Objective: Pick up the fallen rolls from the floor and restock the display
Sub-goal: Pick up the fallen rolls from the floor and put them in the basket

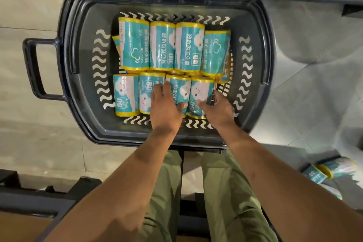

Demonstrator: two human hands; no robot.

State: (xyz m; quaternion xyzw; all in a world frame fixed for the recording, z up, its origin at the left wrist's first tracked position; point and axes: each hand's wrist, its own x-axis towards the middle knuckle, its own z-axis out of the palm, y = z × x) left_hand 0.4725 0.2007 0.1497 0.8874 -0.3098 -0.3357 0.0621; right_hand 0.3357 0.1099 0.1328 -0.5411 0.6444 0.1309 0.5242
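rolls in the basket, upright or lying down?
Lying down. The garbage-bag rolls in the basket show their printed sides upward, yellow ends pointing toward its near and far walls.

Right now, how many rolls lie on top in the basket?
8 rolls: four in back, four in front, where the left hand and right hand each hold one. Others show underneath; more may be hidden.
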